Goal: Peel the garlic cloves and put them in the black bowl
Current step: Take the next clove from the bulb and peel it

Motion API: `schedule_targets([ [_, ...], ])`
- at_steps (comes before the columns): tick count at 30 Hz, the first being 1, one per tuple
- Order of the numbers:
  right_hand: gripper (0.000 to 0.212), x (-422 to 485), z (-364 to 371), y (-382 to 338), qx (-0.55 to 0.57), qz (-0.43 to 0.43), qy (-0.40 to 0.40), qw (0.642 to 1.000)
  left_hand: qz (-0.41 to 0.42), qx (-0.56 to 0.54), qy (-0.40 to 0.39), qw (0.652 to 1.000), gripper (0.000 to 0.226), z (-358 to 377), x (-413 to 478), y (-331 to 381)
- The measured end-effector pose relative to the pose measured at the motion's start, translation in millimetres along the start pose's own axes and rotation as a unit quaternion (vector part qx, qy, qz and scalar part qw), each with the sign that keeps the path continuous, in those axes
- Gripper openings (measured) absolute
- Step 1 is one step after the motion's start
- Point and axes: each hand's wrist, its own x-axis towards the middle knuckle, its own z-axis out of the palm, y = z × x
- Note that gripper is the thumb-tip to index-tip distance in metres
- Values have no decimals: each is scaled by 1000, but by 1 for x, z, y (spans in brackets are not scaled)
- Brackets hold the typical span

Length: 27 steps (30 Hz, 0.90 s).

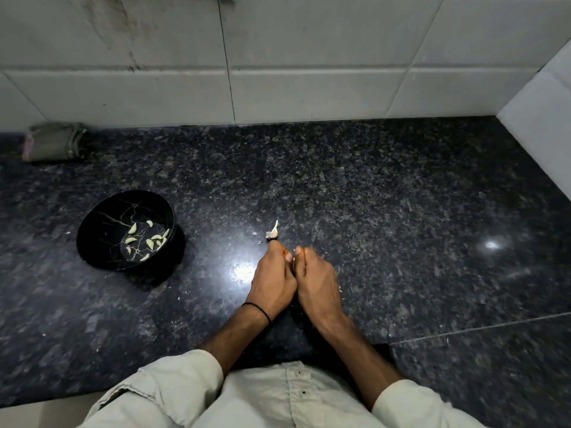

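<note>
A black bowl (pixel 92 230) with gold veins stands on the dark granite counter at the left, and several peeled garlic cloves (pixel 132 228) lie inside it. One unpeeled clove (pixel 273 230) lies on the counter just beyond my fingertips. My left hand (pixel 272 279) and my right hand (pixel 315 279) are pressed side by side at the counter's middle, fingers curled inward and thumbs meeting. Between the thumbs a small pale bit shows, apparently a garlic clove (pixel 293 260), mostly hidden by the fingers.
Small flakes of garlic skin (pixel 255 233) are scattered on the counter around my hands. A folded grey-green cloth (pixel 52 142) lies at the back left against the white tiled wall (pixel 309 57). Another tiled wall closes the right side.
</note>
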Motion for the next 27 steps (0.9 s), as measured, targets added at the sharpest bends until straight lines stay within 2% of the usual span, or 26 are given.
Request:
schedule_targets([
  [3,76,0,0,0,1,12,4,1000,11,10,-30,999,19,0,0,4],
  [5,74,2,1,2,6,18,3,1000,-2,-4,-41,999,18,1,2,6],
  [10,26,6,2,2,46,19,-2,999,-63,-27,-53,996,14,5,9,-1],
  [12,16,6,2,2,67,25,-7,997,-60,-23,-57,996,16,5,10,-3],
  [17,23,6,5,6,73,12,-9,997,-16,-8,-69,997,19,2,12,-3],
  [23,43,11,3,8,137,46,-22,989,16,15,-81,996,11,1,11,-10],
  [27,35,7,3,9,186,65,-14,980,-9,1,-72,997,13,0,11,-11],
])
